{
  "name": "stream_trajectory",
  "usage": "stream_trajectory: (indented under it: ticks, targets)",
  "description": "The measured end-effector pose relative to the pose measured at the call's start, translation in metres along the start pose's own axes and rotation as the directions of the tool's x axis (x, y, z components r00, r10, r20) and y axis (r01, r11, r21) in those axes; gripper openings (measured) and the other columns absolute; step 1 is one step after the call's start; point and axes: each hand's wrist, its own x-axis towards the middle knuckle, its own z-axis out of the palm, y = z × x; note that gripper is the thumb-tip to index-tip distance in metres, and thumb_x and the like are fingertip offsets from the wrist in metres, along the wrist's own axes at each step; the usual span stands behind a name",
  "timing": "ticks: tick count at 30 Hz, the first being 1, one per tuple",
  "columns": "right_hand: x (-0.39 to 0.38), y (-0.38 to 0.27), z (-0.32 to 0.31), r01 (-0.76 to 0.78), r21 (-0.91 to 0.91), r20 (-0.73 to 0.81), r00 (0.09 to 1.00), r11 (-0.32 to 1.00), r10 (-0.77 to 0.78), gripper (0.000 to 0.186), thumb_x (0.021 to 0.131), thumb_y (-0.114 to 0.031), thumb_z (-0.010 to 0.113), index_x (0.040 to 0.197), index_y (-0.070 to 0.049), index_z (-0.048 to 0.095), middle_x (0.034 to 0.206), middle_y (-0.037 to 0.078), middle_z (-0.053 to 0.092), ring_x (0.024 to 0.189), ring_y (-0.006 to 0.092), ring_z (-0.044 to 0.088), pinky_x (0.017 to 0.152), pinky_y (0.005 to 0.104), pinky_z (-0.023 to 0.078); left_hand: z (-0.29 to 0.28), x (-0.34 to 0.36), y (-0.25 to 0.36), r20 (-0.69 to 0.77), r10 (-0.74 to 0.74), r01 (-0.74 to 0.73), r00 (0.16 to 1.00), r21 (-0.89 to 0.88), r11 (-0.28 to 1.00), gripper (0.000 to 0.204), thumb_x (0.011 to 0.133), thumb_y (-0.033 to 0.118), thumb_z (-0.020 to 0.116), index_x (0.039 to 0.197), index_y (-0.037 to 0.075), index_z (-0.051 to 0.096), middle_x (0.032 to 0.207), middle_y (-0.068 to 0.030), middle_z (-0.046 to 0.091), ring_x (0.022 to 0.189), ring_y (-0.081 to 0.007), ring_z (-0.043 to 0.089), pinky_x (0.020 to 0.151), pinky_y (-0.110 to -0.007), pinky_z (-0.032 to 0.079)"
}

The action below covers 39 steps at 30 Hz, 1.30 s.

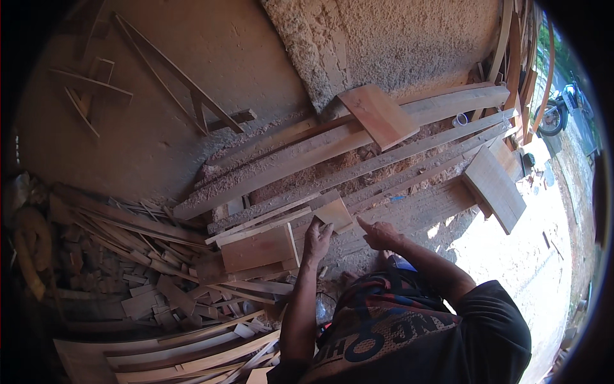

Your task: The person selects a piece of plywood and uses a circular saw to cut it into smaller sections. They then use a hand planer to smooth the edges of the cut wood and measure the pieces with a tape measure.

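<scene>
My left hand (318, 239) is closed on the near left edge of a small light wooden board (336, 216), which lies tilted over the long planks. My right hand (382, 236) is just right of that board, apart from it. Its index finger stretches toward the board, while the other fingers look partly curled. I see nothing in that hand. To the left of my left hand lies a thicker wooden block (257, 248) with a flat, pale face.
Long dusty beams (281, 157) run across in front of me. A wide board (378, 116) rests over them, and a greyish board (495, 187) lies at right. Offcuts (153, 302) are heaped at left, beside stacked strips (192, 368). A motorcycle (555, 115) stands far right.
</scene>
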Motion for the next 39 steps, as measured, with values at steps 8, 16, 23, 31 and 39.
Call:
stream_trajectory:
  ticks: [8, 16, 23, 31, 39]
  targets:
    - [0.003, -0.003, -0.016, 0.281, 0.260, -0.400, 0.902, 0.924, -0.162, 0.071, 0.094, -0.044, 0.061, 0.148, -0.005, 0.037, 0.132, 0.027, 0.054, 0.121, 0.0438, 0.054, 0.100, 0.0485, 0.046, 0.015, -0.002, 0.042, -0.057, -0.121, 0.107, 0.991, -0.202, 0.973, 0.032, 0.099, 0.013, 0.056, 0.129, 0.005, 0.052, 0.111, -0.0044, 0.062, 0.096, -0.0119, 0.062, 0.073, -0.028, 0.055]
    - [-0.016, 0.030, 0.012, 0.120, 0.584, -0.335, 0.936, 0.803, 0.104, 0.058, 0.099, -0.048, 0.048, 0.143, -0.009, 0.046, 0.117, 0.025, 0.066, 0.109, 0.0411, 0.064, 0.091, 0.0460, 0.051, 0.057, 0.008, 0.029, 0.014, -0.415, 0.375, 0.910, -0.457, 0.806, 0.033, 0.101, 0.024, 0.055, 0.132, 0.012, 0.052, 0.117, -0.0015, 0.062, 0.095, -0.0144, 0.063, 0.070, -0.029, 0.054]
    - [-0.064, 0.118, -0.009, -0.089, 0.342, -0.200, 0.966, 0.935, 0.165, 0.044, 0.099, -0.039, 0.049, 0.136, -0.014, 0.056, 0.113, 0.020, 0.069, 0.101, 0.0365, 0.068, 0.086, 0.0453, 0.054, 0.085, -0.012, -0.017, 0.153, -0.568, 0.583, 0.808, -0.336, 0.739, 0.054, 0.102, 0.019, 0.053, 0.151, 0.011, 0.033, 0.135, -0.0063, 0.055, 0.101, -0.0196, 0.064, 0.073, -0.033, 0.056]
    - [-0.076, 0.254, -0.039, -0.025, 0.152, -0.172, 0.984, 0.988, 0.051, 0.041, 0.098, -0.038, 0.051, 0.131, -0.016, 0.061, 0.106, 0.019, 0.071, 0.095, 0.0363, 0.069, 0.082, 0.0449, 0.055, 0.098, -0.058, -0.061, 0.072, -0.732, 0.721, 0.678, -0.261, 0.642, 0.050, 0.101, 0.018, 0.054, 0.147, 0.005, 0.040, 0.128, -0.0090, 0.059, 0.092, -0.0124, 0.063, 0.070, -0.025, 0.054]
    - [-0.090, 0.265, -0.072, -0.097, -0.086, -0.242, 0.968, 0.992, 0.074, 0.038, 0.088, -0.034, 0.064, 0.124, -0.021, 0.065, 0.101, 0.012, 0.064, 0.095, 0.0363, 0.064, 0.078, 0.0491, 0.051, 0.125, -0.071, -0.051, -0.009, -0.705, 0.703, 0.709, -0.077, 0.707, 0.055, 0.099, 0.032, 0.058, 0.143, 0.001, 0.045, 0.118, -0.0101, 0.064, 0.092, -0.0131, 0.065, 0.073, -0.027, 0.054]
